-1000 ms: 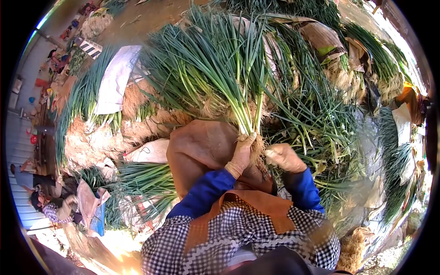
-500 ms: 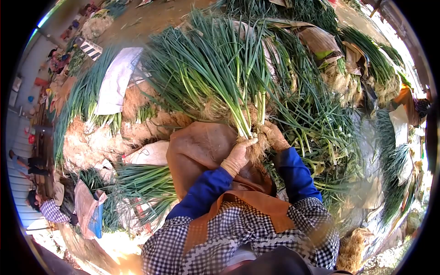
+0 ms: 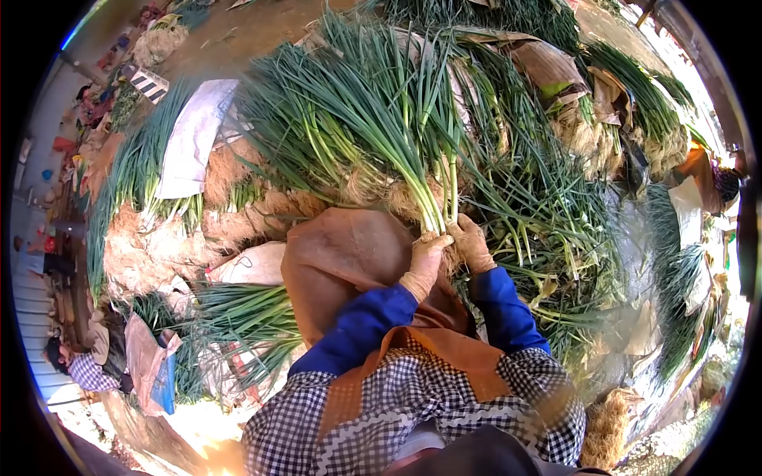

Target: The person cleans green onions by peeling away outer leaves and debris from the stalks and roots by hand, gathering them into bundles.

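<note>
My left hand [image 3: 426, 263], in a pale glove, is closed round the white stems of a bunch of green onions [image 3: 426, 208], just above the roots. Right beside it, my right hand [image 3: 471, 244] is closed on stems at the right side of the same bunch. The long green leaves reach up and away over a pile of more green onions [image 3: 317, 135]. Roots hang between and below my hands, partly hidden by the fingers. A brown cloth [image 3: 345, 250] lies beneath, over my lap.
Loose green onions and leaves [image 3: 548, 230] lie to the right. Rooty bundles [image 3: 151, 246] stand at the left, under a white sack [image 3: 197, 139]. More onions [image 3: 246, 313] lie nearer at left. A person in a checked shirt [image 3: 91, 371] is at the far left.
My right hand has come in from the right and closed on the stems beside my left hand. The view has shifted slightly. People at the far left have moved.
</note>
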Demonstrator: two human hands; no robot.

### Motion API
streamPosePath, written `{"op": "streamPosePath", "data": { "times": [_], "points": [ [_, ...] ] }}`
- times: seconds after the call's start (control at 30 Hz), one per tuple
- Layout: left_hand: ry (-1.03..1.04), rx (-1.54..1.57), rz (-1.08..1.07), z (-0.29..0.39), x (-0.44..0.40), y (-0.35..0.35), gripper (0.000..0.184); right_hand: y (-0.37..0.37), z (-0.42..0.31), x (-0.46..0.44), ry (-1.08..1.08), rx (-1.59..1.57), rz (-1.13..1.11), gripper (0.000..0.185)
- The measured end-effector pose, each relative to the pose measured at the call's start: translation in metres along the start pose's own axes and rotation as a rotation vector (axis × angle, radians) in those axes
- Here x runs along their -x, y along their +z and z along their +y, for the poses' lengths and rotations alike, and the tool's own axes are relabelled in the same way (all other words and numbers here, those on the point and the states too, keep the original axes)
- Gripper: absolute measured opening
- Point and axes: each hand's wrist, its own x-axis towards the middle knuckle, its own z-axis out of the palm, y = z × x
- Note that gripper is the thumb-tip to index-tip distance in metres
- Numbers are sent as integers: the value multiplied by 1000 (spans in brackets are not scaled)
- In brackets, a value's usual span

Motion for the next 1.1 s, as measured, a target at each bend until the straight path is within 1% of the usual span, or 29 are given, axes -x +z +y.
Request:
{"op": "streamPosePath", "data": {
  "times": [0.07, 0.1, 0.13, 0.17, 0.2, 0.23, 0.27, 0.33, 0.37, 0.4, 0.43, 0.47, 0.53, 0.57, 0.6, 0.63, 0.67, 0.73, 0.77, 0.83, 0.87, 0.93, 0.97, 1.0, 1.03, 1.07, 1.1],
  "points": [
    [-108, 130, -106, 1, -10, -5, 23, 1, 15, -5, -31, -19, 31, 28],
    [-159, 197, -90, 2, -8, -5, 22, 3, 26, -8, -63, -45, 59, 27],
    [-162, 194, -88, 3, -7, -7, 22, 3, 36, -12, -59, -48, 60, 27],
    [-144, 220, -173, 7, -4, -9, 25, -2, 45, -19, -69, -410, 32, 25],
    [-124, 247, -260, 21, 2, -4, 28, -7, 38, -23, -81, -771, 3, 24],
    [-60, 225, -249, 34, 13, -2, 33, -22, 32, -26, 52, -871, 98, 25],
    [-25, 270, -279, 38, 16, -3, 35, -27, 9, -20, 154, -884, 222, 27],
    [-251, 413, -287, 46, 19, -7, 33, -30, 22, -21, 123, -1201, -127, 29],
    [-352, 458, -239, 39, 21, -9, 32, -27, -4, -3, 87, -1066, -354, 31],
    [-444, 495, -203, 35, 17, -8, 32, -14, -1, -5, 76, -984, -247, 33],
    [-400, 448, -261, 25, 19, -3, 31, -15, 16, -9, 89, -868, -291, 33],
    [-411, 366, -293, 20, 18, -5, 30, -19, 30, -13, 103, -751, -334, 33],
    [-380, 323, -205, 18, 18, -3, 29, -23, 37, -20, 147, -747, -333, 32],
    [-380, 324, -200, 14, 18, -4, 29, -24, 29, -23, 109, -454, -281, 34],
    [-271, 234, -184, 9, 18, -4, 28, -24, 21, -22, 69, -161, -223, 35],
    [-163, 143, -173, 5, 17, -5, 27, -19, 16, -19, 48, 73, -99, 38],
    [-166, 141, -179, 4, 17, -4, 27, -20, -8, -15, -3, 656, -5, 37],
    [-116, -47, -121, 3, 17, -3, 24, -19, -1, -18, -198, 797, 45, 31],
    [-115, -50, -123, 3, 18, -3, 24, -17, -9, -15, -200, 795, 48, 31],
    [-85, -20, -114, 6, 20, -1, 23, -11, -31, -4, -274, 1040, 36, 31],
    [-83, -20, -116, 10, 22, 2, 23, -7, -30, 2, -373, 1032, 49, 31],
    [-207, 211, -134, 22, 26, 6, 23, -18, -18, 11, -517, 714, -45, 32],
    [-255, 187, -143, 24, 22, 2, 26, -36, -38, 20, -215, 398, -251, 27],
    [-251, 182, -145, 26, 18, -2, 26, -48, -31, 10, -402, -37, -219, 22],
    [-354, 249, -163, 25, 17, -5, 30, -65, -27, -6, -346, 251, -11, 18],
    [-456, 309, -183, 28, 16, -8, 33, -75, -40, -24, -284, 533, 204, 23],
    [-506, 357, -246, 39, 20, -4, 41, -75, -40, -40, -456, 834, 362, 36]
  ]
}}
